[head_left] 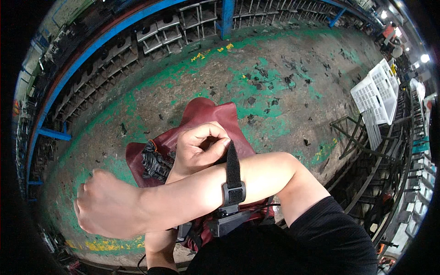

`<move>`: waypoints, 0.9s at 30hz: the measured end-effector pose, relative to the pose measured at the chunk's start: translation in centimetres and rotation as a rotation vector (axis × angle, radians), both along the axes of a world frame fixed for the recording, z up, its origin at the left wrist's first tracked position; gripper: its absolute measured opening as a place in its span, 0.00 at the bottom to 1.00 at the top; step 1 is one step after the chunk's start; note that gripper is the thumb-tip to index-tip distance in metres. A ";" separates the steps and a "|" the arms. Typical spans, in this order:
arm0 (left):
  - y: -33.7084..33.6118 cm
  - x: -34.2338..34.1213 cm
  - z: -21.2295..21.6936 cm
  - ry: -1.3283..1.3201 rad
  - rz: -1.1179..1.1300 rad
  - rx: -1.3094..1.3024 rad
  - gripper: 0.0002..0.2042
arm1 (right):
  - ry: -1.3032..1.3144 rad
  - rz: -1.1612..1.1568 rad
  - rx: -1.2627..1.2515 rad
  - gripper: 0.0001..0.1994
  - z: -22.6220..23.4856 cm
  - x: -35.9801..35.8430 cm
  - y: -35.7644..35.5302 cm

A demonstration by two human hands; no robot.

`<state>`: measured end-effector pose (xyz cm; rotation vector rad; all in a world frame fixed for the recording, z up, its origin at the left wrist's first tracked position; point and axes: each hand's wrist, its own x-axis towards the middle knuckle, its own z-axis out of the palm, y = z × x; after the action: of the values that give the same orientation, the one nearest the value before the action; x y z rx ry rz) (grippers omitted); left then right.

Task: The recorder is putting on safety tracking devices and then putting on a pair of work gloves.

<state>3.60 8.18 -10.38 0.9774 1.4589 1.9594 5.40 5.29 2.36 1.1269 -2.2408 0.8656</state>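
Observation:
My right forearm lies across in front of me, and my right hand (110, 204) is at the left with its fingers curled into a loose fist, the palm turned out of sight. A black hook-and-loop strap (233, 167) runs round that forearm through a black buckle (233, 194). Behind the forearm, my left hand (199, 149) pinches the strap's upper end between thumb and index finger. Below the buckle a dark box-shaped device (224, 224) sits against the forearm. My left wrist passes beneath the right arm.
A dark red apron (206, 114) spreads over my lap, with dark patterned gloves (155, 160) on it. White plastic crates (376, 94) and metal frames (366, 137) stand at the right. Racks with blue beams (227, 18) line the far side. Black scraps litter the worn green floor (275, 101).

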 end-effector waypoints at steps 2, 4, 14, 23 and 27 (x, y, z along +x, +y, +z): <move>0.0 0.1 -0.3 0.057 0.096 0.015 0.02 | 0.007 -0.007 0.000 0.09 0.0 -0.2 -0.1; -0.4 0.1 -0.2 0.053 0.126 -0.001 0.03 | 0.016 -0.023 0.000 0.09 0.0 -0.7 0.0; -4.3 3.2 -3.1 -0.215 0.085 -0.014 0.13 | -0.027 -0.281 -0.491 0.12 1.6 -6.2 4.0; -2.3 4.1 -2.0 -0.029 0.164 -0.005 0.10 | -0.722 -0.059 -1.442 0.14 -0.8 -10.4 14.7; -1.8 3.6 -1.9 0.158 0.118 -0.043 0.15 | -0.814 0.031 -1.715 0.13 -2.5 -10.8 18.0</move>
<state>7.21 6.42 -12.33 1.0702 1.6738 1.9616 -5.39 23.27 -0.11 -0.1055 -0.9278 2.6751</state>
